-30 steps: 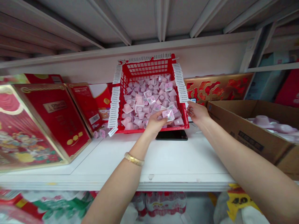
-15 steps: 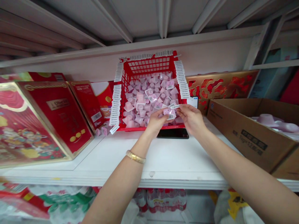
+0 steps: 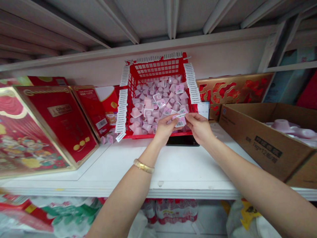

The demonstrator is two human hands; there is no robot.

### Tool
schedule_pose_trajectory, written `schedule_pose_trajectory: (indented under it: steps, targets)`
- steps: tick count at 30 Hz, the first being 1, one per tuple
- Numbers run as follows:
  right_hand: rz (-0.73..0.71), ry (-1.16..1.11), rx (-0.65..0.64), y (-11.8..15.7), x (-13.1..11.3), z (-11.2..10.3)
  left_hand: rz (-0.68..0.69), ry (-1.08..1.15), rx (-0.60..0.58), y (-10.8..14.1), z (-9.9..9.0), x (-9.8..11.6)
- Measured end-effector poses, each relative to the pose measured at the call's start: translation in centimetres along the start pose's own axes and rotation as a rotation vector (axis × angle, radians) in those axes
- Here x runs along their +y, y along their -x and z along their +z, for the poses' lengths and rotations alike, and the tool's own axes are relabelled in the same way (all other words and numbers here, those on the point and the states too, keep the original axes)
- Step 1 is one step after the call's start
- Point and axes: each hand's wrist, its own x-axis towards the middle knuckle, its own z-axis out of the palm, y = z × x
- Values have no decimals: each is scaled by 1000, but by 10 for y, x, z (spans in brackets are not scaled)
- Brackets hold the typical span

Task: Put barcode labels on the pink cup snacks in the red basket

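My left hand pinches a small jelly cup by its pink barcoded lid, over the front of the red basket. Against the lid's upper edge lies a narrow white label sticker. The fingertips of my right hand are closed on the sticker's right end. Pale purple jelly cups fill the basket. Strips of white printed stickers hang along its left, right and back rims.
A dark phone-like slab lies before the basket. An opened cardboard box with more jelly cups stands right. Red gift boxes stand left, with a few loose cups beside them. The shelf above hangs low.
My right hand has brought the label sticker down from above the lid onto its upper edge. My left hand holds the jelly cup almost in the same place.
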Motion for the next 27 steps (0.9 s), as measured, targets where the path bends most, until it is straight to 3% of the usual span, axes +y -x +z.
schedule_pose_trajectory:
  steps: [12,27]
  targets:
    - [-25,47,59,0,4,-1,36,14,65,-2,0,-3]
    - [-17,151,-37,4,2,2,52,-34,19,-1,0,-5]
